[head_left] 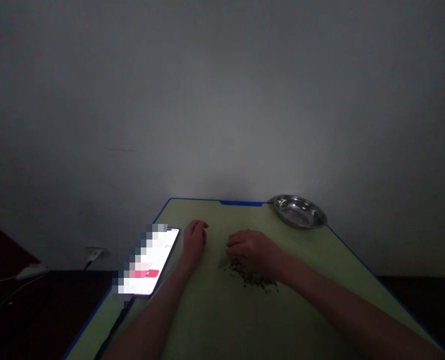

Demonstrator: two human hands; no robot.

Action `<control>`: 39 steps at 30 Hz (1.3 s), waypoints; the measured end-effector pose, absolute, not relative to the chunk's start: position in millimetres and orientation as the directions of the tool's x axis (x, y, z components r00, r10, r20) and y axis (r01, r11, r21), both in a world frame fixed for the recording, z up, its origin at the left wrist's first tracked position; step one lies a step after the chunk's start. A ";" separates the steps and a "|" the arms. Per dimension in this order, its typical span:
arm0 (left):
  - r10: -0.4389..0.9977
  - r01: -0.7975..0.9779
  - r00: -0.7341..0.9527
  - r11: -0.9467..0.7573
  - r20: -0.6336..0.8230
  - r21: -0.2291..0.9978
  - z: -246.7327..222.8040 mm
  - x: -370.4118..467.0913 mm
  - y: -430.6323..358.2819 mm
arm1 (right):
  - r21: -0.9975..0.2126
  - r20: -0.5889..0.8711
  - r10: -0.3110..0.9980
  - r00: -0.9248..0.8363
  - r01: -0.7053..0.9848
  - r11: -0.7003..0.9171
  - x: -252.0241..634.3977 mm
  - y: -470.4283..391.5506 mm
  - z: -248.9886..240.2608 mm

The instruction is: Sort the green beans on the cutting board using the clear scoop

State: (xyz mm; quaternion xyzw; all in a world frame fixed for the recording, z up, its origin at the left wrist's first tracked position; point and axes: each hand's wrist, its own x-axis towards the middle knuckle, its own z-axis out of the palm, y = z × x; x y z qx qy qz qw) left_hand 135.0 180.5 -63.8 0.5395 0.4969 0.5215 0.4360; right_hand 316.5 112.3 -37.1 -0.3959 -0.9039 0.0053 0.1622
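Observation:
A loose pile of small dark pieces, like seeds or beans point(250, 279), lies spread on the pale green tabletop point(211, 310). Over its far side is my right hand point(254, 250), fingers bent down and drawn together at the pile's left edge. Whatever those fingers pinch is hidden or too small to name. My left hand point(194, 240) rests on its side left of the pile, apart from it, with the fingers loosely curled in and nothing visible in them. The dim light hides fine detail.
A shiny metal bowl point(300, 212) stands at the table's far right corner. A lit phone point(153, 260) lies left of my left forearm, with a dark cable point(115, 325) running from its near end. The grey wall point(222, 110) rises behind the blue-edged table.

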 end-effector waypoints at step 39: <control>0.996 0.146 -0.002 -0.092 0.093 0.985 -59.0 132.2 179.5 | -0.317 0.143 0.924 -0.355 0.868 0.383 347.6 55.5 -44.0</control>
